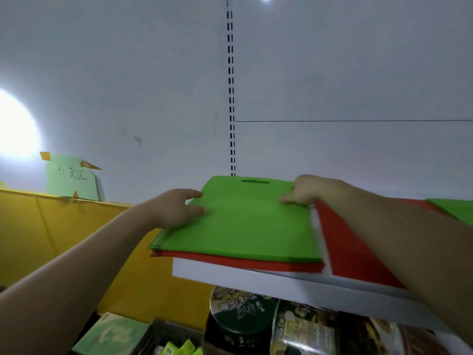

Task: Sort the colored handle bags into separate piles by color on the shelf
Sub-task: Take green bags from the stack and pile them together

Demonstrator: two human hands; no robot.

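1. My feed shows the left hand [179, 211] on the left edge of the green bags [245, 221]. Its fingers [195, 193] are spread apart and fairly straight, lying on top of the fabric and not wrapped round anything.
2. The right hand [304, 190] is at the far right corner of the same pile. The fingers are bunched together and bent, with one tip pressed on the top bag. Can't tell from here whether any of them hook under the edge, so no idea if it's an actual pinch.
3. The green bags are a flat stack on the white shelf [230, 274], cut-out handle [254, 181] at the back near the wall. They sit on a thin layer of red bags [256, 262], which pokes out along the front.
4. Just to the right is a separate red pile [353, 249], partly under the right forearm. Past that, a bit more green bag [453, 208] at the frame edge.
5. Under the shelf: noodle cups [240, 311] and packets, pretty blurry. Off to the left there's a green paper sign [71, 178] taped above a yellow panel [64, 226].
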